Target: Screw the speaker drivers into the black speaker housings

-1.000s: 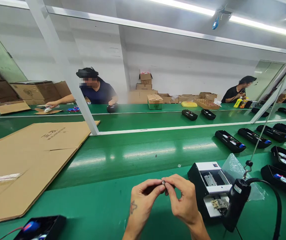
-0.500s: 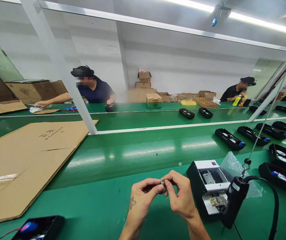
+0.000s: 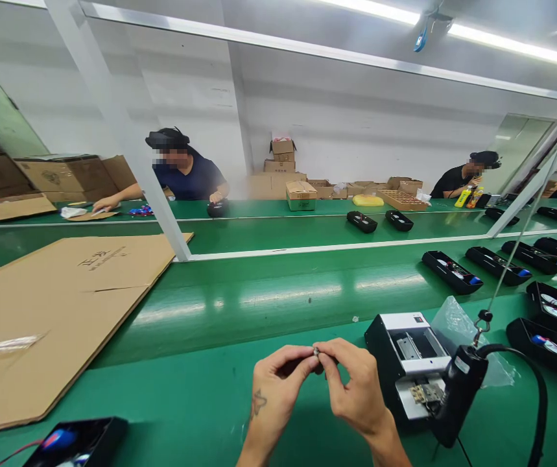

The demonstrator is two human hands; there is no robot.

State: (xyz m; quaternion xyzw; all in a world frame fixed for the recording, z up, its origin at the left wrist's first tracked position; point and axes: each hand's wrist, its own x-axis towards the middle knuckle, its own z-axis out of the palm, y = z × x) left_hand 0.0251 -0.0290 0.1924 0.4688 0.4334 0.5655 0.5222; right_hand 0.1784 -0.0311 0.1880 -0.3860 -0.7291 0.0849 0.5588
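My left hand point(image 3: 278, 389) and my right hand point(image 3: 353, 386) meet at the fingertips over the green bench. Pinched between both is a small metallic part point(image 3: 316, 351), mostly covered by the fingers. Just right of my right hand stands a black and white device point(image 3: 407, 363) with a metal piece point(image 3: 426, 394) on its lower front. A black electric screwdriver point(image 3: 460, 395) hangs from a cord in front of the device's right side.
Flat cardboard point(image 3: 69, 311) lies at the left. An open black case point(image 3: 83, 441) is at the lower left. Several black cases point(image 3: 453, 272) line the right side. A clear plastic bag point(image 3: 458, 324) lies behind the screwdriver. Across the bench, a person point(image 3: 185, 172) reaches toward cardboard.
My hands stay together, with my right fingers shifted slightly around the small part. The person across at the left has moved the reaching hand rightward.
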